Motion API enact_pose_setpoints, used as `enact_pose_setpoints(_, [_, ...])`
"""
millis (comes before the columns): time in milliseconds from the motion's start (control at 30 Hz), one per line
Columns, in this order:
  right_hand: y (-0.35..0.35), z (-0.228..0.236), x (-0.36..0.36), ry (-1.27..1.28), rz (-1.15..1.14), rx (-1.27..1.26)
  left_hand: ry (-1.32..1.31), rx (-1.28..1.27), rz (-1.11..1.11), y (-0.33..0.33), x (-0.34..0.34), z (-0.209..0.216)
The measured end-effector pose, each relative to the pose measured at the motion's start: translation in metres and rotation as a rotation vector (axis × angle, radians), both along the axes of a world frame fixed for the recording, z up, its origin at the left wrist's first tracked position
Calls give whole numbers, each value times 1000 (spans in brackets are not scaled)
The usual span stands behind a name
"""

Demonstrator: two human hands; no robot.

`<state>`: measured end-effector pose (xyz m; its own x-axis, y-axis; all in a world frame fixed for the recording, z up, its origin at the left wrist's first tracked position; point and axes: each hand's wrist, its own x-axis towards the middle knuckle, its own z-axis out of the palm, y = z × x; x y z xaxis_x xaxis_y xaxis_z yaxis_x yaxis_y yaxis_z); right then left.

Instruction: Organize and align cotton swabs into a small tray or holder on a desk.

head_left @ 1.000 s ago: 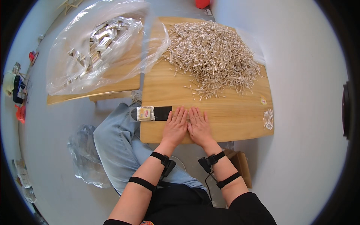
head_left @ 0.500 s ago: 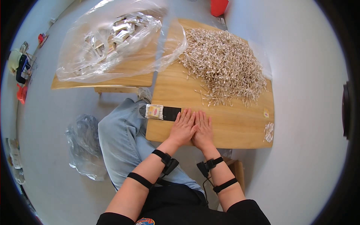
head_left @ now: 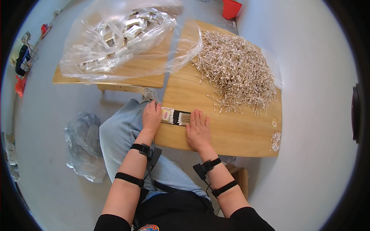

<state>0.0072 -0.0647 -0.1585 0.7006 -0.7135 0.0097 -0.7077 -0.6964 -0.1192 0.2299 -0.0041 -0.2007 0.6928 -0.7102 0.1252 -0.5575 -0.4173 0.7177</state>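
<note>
At the table's left edge my left hand [head_left: 152,115] covers the left end of a clear packet of cotton swabs [head_left: 168,115] with a yellow label. Its fingers are close together and look closed on the packet's end; the thumb is hidden. To the packet's right lies a black strip [head_left: 176,118], bearing a row of cotton swabs [head_left: 184,119] side by side. My right hand [head_left: 199,131] rests flat with fingers stretched out, its fingertips over the right end of that row and partly hiding it.
A big heap of loose cotton swabs [head_left: 239,71] covers the table's far part. Near the right edge are a yellow label [head_left: 274,122] and a small swab pile [head_left: 275,141]. A large clear bag of packets [head_left: 127,42] lies on a second table. A wall [head_left: 316,115] stands right.
My left hand has moved left from beside my right hand to the packet's end. My right hand has shifted slightly left, and the row of swabs on the black strip now shows.
</note>
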Motion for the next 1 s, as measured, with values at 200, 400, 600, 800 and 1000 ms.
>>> enact_pose_setpoints(200, [1,1,12,-34,20,11,113,-57,-57,0,0,-13])
enact_pose_setpoints(400, [3,2,28,-6,52,3,164,-39,-53,-1,-1,-9])
enact_pose_setpoints(600, [15,-4,51,-84,51,13,128,-26,-64,-1,0,-6])
enact_pose_setpoints(800, [14,0,52,-138,55,86,101,-32,-68,0,3,-6])
enact_pose_setpoints(1000, [-9,6,13,-220,89,134,487,-180,230,1,21,-19])
